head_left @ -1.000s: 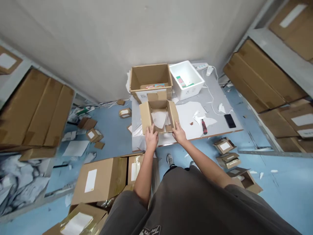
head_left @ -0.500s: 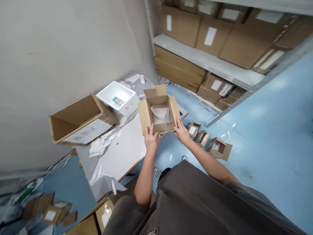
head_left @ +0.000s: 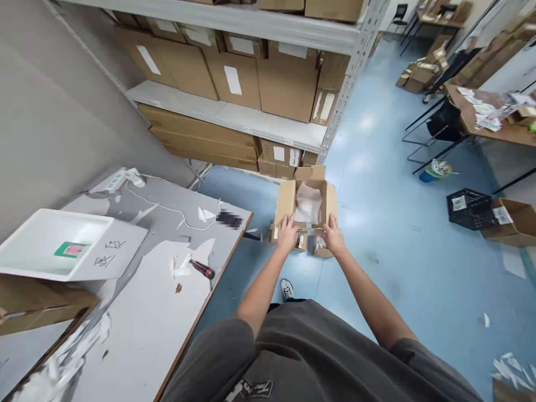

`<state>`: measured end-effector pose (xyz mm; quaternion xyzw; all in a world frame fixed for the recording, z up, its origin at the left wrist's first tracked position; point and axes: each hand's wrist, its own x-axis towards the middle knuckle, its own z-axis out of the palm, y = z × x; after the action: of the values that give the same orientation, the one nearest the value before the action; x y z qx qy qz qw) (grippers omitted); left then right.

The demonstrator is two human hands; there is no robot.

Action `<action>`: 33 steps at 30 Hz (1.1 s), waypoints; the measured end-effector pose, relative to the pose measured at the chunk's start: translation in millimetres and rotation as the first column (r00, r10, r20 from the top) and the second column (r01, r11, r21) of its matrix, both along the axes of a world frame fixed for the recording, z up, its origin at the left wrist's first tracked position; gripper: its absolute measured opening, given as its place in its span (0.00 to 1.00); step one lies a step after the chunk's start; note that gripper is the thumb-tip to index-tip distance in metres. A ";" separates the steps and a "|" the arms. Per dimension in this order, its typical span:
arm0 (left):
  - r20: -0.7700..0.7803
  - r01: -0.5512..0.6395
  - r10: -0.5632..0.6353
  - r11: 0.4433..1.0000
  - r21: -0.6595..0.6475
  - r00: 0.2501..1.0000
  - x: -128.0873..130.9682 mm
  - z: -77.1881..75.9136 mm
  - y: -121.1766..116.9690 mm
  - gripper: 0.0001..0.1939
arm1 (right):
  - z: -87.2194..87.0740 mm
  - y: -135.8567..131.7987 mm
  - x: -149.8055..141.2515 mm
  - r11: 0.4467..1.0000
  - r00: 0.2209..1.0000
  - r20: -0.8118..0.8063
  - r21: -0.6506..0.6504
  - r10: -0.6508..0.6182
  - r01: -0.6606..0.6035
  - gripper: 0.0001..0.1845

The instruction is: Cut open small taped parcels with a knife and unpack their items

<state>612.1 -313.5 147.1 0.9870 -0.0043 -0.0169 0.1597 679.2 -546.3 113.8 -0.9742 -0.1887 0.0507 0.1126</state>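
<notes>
"Where is the open box (head_left: 285, 196)?"

"Between the hands, out in front of the body and above the blue floor (head_left: 385, 312), flaps spread (a crumpled pale sheet (head_left: 309, 204) lies inside)."

"And the hands themselves?"

"Both are closed on cardboard: the left hand (head_left: 287, 233) grips the near left corner, the right hand (head_left: 334, 237) the near right."

"Any edges close by?"

"The tabletop (head_left: 138, 346) ends to the left, well apart from the box. A shelf unit (head_left: 234, 116) stands beyond, smaller boxes (head_left: 323, 253) sit below, and floor stretches widely rightward."
</notes>
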 end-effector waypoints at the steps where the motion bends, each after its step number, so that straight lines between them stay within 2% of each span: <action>1: -0.013 0.025 -0.025 1.000 0.000 1.000 9.1 -4.4 -8.6 0.20 | -7.1 -9.8 5.5 1.000 1.000 -0.022 -0.018 -0.014 0.014 0.24; 3: -0.023 0.054 -0.054 0.999 -0.005 0.998 19.2 -9.6 -19.2 0.31 | -18.2 -23.0 13.8 0.999 0.998 -0.061 -0.040 -0.023 0.020 0.36; 5: -0.005 0.043 -0.043 0.999 -0.009 0.999 18.9 -9.6 -19.0 0.35 | -23.4 -26.1 20.7 0.999 0.998 -0.059 -0.040 -0.015 0.013 0.41; 7: 0.018 -0.026 0.026 1.000 -0.004 1.000 9.7 -4.9 -6.7 0.33 | -21.6 -17.0 28.6 0.999 1.000 -0.007 -0.012 0.030 -0.030 0.40; 9: 0.023 -0.136 0.135 0.991 0.009 0.991 -6.7 3.0 16.7 0.32 | -13.3 5.6 38.8 0.993 0.992 0.070 0.031 0.109 -0.111 0.37; 12: 0.014 -0.338 0.338 0.940 0.038 0.941 -42.8 17.4 65.0 0.33 | 6.6 62.7 54.6 0.960 0.954 0.164 0.083 0.251 -0.267 0.36; 14: 0.015 -0.472 0.472 0.880 0.057 0.881 -74.7 27.3 99.6 0.34 | 20.8 111.4 59.4 0.923 0.915 0.204 0.099 0.347 -0.372 0.38; 17: 0.035 -0.651 0.651 0.755 0.080 0.758 -134.7 42.8 144.4 0.36 | 39.8 189.0 48.8 0.840 0.835 0.242 0.112 0.495 -0.531 0.41; 19: 0.061 -0.757 0.755 0.648 0.087 0.653 -182.5 54.0 164.7 0.37 | 50.5 237.9 27.2 0.759 0.756 0.262 0.113 0.599 -0.641 0.42; 21: 0.088 -0.845 0.840 0.529 0.086 0.535 -236.1 65.3 175.0 0.37 | 59.6 282.3 -6.5 0.663 0.662 0.280 0.107 0.695 -0.741 0.42; 23: 0.112 -0.911 0.904 0.405 0.077 0.412 -295.7 75.0 175.3 0.37 | 66.8 322.7 -52.8 0.556 0.560 0.294 0.106 0.774 -0.824 0.41; 26: 0.142 -0.976 0.966 0.211 0.053 0.217 -397.5 83.3 159.0 0.37 | 73.9 375.7 -147.4 0.369 0.387 0.314 0.117 0.867 -0.922 0.41; 28: 0.149 -0.997 0.986 0.067 0.044 0.073 -472.8 84.3 136.9 0.39 | 77.1 402.9 -226.9 0.223 0.251 0.322 0.122 0.913 -0.967 0.41; 30: 0.148 -0.994 0.985 -0.095 0.050 -0.087 -550.8 83.6 104.9 0.40 | 79.8 419.5 -316.1 0.062 0.102 0.328 0.130 0.939 -0.990 0.41; 33: 0.152 -0.939 0.933 -0.339 0.065 -0.326 -664.0 82.8 39.2 0.38 | 83.2 420.9 -458.6 -0.182 -0.124 0.335 0.148 0.934 -0.972 0.40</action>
<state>-51.9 -274.3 229.9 0.5841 0.7996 0.1370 0.0254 220.7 -125.4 197.1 -0.4623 -0.8638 0.0309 0.1980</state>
